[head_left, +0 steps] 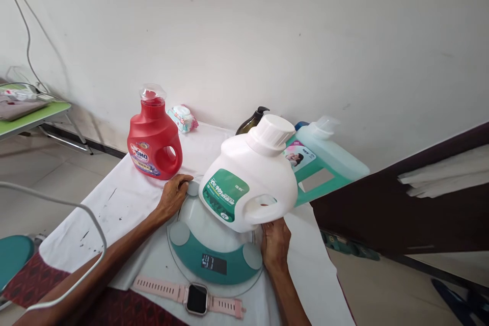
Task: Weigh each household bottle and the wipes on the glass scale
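Observation:
A round glass weighing scale (208,270) with a teal band lies on the white cloth, its small display lit with digits. On it stands a large white detergent bottle (263,173) with a green label and a white cap. My left hand (173,194) is closed at the scale's upper left edge, thumb and fingers together. At the right edge my right hand (275,244) grips with curled fingers, just under the bottle's handle; its fingertips are partly hidden. A pink-strapped smartwatch (197,299) lies flat in front of the scale.
A red detergent bottle (153,137) stands at left, near a wipes pack (183,118). Behind the white bottle are a dark pump bottle (252,121) and a green jug (332,155). A white cable (93,219) crosses my left forearm. The wall (244,35) rises behind the table.

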Tool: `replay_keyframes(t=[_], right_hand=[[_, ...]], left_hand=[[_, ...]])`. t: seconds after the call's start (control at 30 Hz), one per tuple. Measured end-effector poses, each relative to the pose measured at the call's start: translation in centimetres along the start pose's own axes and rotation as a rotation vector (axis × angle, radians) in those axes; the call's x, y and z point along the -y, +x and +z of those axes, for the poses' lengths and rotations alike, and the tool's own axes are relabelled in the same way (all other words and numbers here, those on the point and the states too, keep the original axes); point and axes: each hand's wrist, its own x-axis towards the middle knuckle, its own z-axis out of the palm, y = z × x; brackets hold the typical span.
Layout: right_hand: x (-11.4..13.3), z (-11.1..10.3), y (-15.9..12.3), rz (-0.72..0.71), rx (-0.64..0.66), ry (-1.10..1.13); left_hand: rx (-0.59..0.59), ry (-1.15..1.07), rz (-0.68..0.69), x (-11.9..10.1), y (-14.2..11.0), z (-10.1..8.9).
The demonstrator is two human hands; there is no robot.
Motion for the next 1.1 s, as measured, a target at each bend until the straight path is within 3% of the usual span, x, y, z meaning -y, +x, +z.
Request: replay_keyframes(t=[0.1, 0.3, 0.47, 0.53, 0.63, 0.7, 0.8, 0.97, 1.1], right_hand=[[0.6, 0.8, 0.9, 0.070, -0.033, -0.023], [0.5, 1.2, 2.0, 0.061, -0.014, -0.094], [-0.3, 0.7, 2.1, 0.053, 0.066, -0.128], [0.6, 0.6, 2.3, 0.036, 0.061, -0.153], [3.8, 1.1, 2.6, -0.108, 0.028, -0.071], [6.6, 1.9, 2.6, -0.184, 0.121, 0.097], [9.6, 3.4, 2.3, -0.154, 0.259, 0.244], [10.5, 4.7, 2.6, -0.047, 0.176, 0.320], [10.5, 5.5, 4.8, -0.097, 0.108, 0.345]], left_hand=[[0.006, -0.015, -0.005, 0.1, 0.9, 0.2], [-0.002, -0.014, -0.009, 0.5, 1.6, 0.9], [0.013, -0.013, 0.015, 0.9, 1.3, 0.9], [0.023, -0.022, 0.039, 0.9, 1.2, 0.7], [0.039, -0.037, 0.072, 0.8, 1.0, 0.4], [0.057, -0.041, 0.075, 0.8, 0.9, 0.3], [0.079, -0.040, 0.062, 1.0, 0.9, 0.4], [0.062, -0.038, 0.056, 1.7, 0.6, 0.8], [0.065, -0.056, 0.040, 1.9, 0.5, 1.1]])
